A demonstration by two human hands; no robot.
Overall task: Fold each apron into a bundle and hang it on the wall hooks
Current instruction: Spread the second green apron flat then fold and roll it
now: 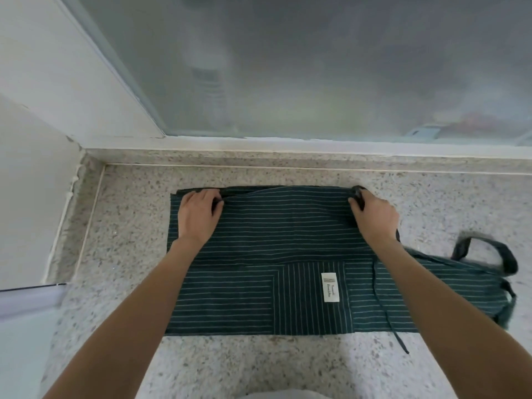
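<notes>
Bare skin on dark striped cloth: the left hand (198, 216) lies palm down near the far left corner of the apron (276, 240), its fingers curled over a fold of the fabric and its thumb pinching that fold at the far edge. The right hand (374, 214) sits at the far right corner, fingers curled round a bunched bit of the cloth and a dark strap end there, gripping it. Between the two hands the far edge of the apron is drawn into a straight line with a slight ridge running across.

The apron itself is spread flat on a speckled stone counter (230, 361), dark green with thin pale stripes. A pocket panel with upright stripes carries a small white label (330, 287) near the front edge. A thin tie (383, 306) trails across the cloth and off the front edge onto the counter. To the right, the bib part and a wide neck strap (489, 249) lie rumpled on the stone.

Beyond the counter stands a frosted window (316, 67), with a white wall (37, 82) to the left.
</notes>
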